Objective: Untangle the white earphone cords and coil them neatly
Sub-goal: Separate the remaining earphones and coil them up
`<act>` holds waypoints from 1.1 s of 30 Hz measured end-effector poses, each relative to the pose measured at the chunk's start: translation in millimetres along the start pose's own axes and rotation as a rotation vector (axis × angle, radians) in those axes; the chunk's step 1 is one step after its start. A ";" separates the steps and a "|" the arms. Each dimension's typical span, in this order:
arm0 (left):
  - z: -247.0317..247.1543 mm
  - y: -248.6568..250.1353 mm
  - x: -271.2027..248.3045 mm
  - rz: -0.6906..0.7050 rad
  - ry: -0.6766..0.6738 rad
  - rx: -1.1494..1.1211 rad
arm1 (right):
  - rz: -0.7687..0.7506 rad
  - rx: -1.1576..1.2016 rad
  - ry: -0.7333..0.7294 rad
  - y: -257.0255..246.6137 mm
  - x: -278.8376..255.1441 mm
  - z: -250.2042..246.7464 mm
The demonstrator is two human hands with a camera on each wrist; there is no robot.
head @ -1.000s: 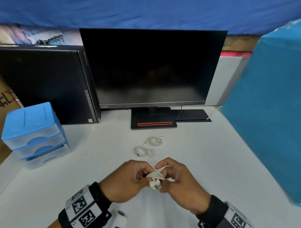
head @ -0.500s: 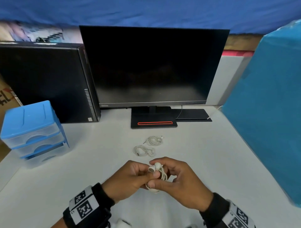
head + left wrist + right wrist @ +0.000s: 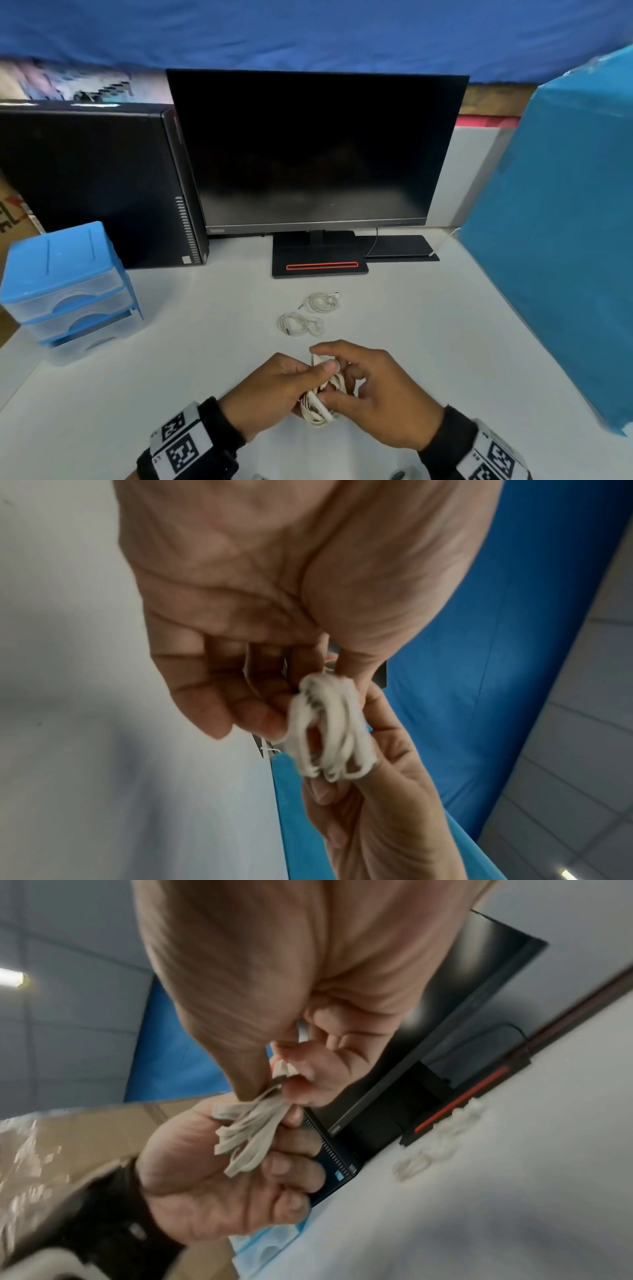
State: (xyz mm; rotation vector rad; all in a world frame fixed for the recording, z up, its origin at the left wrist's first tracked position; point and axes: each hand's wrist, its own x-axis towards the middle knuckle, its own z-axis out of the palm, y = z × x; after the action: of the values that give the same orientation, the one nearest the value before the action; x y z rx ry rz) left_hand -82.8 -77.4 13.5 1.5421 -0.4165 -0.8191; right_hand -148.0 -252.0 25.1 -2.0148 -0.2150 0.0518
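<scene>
Both hands meet low over the white table [image 3: 445, 342], holding one bundle of white earphone cord [image 3: 320, 401] wound into loops. My left hand [image 3: 274, 387] pinches the upper part of the bundle [image 3: 329, 723] between thumb and fingers. My right hand [image 3: 380, 394] pinches the same loops [image 3: 250, 1134] from the other side, index finger arched over the top. Parts of the bundle are hidden by the fingers. Two other coiled white earphones lie on the table just beyond the hands: a nearer coil [image 3: 298, 323] and a farther coil [image 3: 322, 301].
A black monitor [image 3: 315, 154] on a stand with a red stripe [image 3: 322, 265] stands behind the coils. A black computer case [image 3: 96, 185] is at back left, a blue drawer unit [image 3: 65, 284] at left, a big blue box [image 3: 561, 240] at right.
The bundle has turned from lying crosswise between the hands to standing more upright. The right index finger has moved over its top. The two coils on the table lie as before.
</scene>
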 end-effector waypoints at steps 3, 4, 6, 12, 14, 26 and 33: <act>-1.2 3.3 -3.7 0.025 -0.030 0.049 | 0.065 0.162 -0.076 -2.1 1.5 0.0; -0.4 4.8 -4.7 0.024 -0.060 0.066 | 0.058 0.186 -0.115 -3.7 1.4 -1.3; -1.6 6.9 -7.0 0.023 -0.094 0.097 | 0.025 0.177 -0.171 -10.1 3.3 -2.0; -24.7 11.8 -13.2 0.027 -0.088 0.010 | 0.006 0.028 -0.018 -21.2 21.4 -1.8; -35.0 9.8 -16.8 0.046 -0.024 -0.015 | 0.016 -0.013 0.005 -20.5 32.5 -0.8; -109.7 -10.3 -66.5 0.093 0.443 -0.160 | 0.089 0.295 -0.059 -29.2 104.3 78.3; -134.0 0.3 -75.9 0.146 0.659 -0.140 | 0.163 0.489 -0.046 -52.3 139.4 108.6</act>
State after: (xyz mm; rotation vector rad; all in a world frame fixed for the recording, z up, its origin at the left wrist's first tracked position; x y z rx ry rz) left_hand -39.8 69.7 28.7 1.5304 0.0161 -0.1918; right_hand -32.0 -109.0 32.5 -1.5401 -0.0570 0.2317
